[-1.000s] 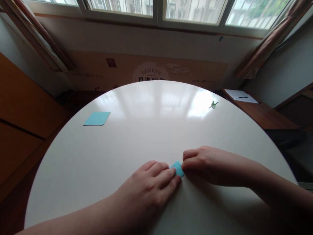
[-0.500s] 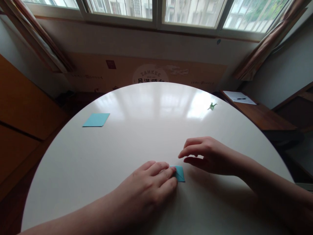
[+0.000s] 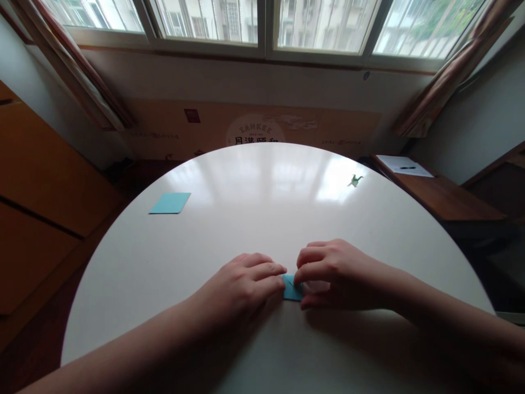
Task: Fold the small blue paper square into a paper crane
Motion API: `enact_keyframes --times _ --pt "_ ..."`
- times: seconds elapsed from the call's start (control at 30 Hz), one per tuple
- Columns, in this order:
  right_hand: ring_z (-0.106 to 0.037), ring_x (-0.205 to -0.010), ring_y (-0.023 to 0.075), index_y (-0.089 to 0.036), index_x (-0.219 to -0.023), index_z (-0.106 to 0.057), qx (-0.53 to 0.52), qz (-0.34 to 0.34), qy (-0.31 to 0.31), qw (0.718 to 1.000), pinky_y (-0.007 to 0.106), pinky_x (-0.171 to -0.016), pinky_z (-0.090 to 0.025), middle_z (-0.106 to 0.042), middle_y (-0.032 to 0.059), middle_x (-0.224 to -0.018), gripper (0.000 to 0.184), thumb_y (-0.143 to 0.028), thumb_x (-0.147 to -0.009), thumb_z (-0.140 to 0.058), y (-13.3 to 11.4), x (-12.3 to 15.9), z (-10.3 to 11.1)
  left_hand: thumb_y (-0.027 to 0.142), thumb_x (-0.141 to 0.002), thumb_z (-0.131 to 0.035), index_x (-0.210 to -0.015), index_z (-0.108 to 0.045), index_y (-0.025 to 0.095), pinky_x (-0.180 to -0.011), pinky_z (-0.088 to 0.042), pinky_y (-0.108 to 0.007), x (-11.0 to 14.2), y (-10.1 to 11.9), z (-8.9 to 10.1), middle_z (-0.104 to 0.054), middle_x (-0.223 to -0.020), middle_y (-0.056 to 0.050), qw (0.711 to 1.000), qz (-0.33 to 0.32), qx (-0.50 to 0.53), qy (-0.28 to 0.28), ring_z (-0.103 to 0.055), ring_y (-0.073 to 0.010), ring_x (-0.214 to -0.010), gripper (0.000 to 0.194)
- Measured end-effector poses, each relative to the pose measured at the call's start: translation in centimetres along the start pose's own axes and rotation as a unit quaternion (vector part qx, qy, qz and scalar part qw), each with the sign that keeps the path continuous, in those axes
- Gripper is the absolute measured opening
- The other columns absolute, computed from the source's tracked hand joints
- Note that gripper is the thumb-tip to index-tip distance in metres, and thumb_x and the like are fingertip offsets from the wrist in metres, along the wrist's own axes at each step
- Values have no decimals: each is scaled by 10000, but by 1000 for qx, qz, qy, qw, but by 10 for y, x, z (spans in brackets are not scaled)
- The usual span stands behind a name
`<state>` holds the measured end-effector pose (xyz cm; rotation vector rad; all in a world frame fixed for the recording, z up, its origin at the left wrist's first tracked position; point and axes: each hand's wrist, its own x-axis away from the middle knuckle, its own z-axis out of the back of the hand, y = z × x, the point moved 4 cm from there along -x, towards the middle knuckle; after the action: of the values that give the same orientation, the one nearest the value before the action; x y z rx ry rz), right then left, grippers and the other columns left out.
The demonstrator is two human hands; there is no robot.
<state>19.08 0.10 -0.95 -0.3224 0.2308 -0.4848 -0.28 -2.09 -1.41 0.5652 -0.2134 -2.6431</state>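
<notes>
Well, from where I stand, the small folded blue-green paper lies on the round white table, between the person's two bare hands and towards the near side. One slanting crease line shows on its upper face.

The left hand comes in palm down, its fingers lying close together, the foremost tips at the paper's left edge. Its thumb is out of my sight, so I cannot tell whether anything is pinched underneath. The right hand is arched, its fingers bent and bunched, with the index fingertip at the paper's upper right part. Its thumb sits lower, beside the lower right corner, and a gap shows between thumb and index finger; whether the thumb touches the paper I can't make out.

Farther off on the left of the tabletop lies a flat blue-green square, well apart from the hands. Across from it, near the far right rim, stands a little green folded figure. Beyond the rim, on a brown wooden surface, a white sheet carries a dark pen.
</notes>
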Motion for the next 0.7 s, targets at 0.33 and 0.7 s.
enact_keyframes --times 0.33,0.7 --pt "-608 -824 139 -268 -1051 -723 37 -11 15 999 258 -658 -365 -701 19 -969 138 -311 -956 -632 6 2 8 198 -998 -468 -1191 -630 208 -889 -460 -370 4 4 -4 -717 -1093 -71 999 5 -14 -34 -593 -229 -985 252" --pt "-598 -799 129 -322 -1122 -735 -8 -4 2 1000 256 -685 -389 -692 6 -945 191 -314 -949 -652 11 0 4 170 -997 -477 -1129 -652 205 -972 -467 -367 -1 1 0 -711 -1245 -72 998 1 -4 -56 -605 -233 -1164 221"
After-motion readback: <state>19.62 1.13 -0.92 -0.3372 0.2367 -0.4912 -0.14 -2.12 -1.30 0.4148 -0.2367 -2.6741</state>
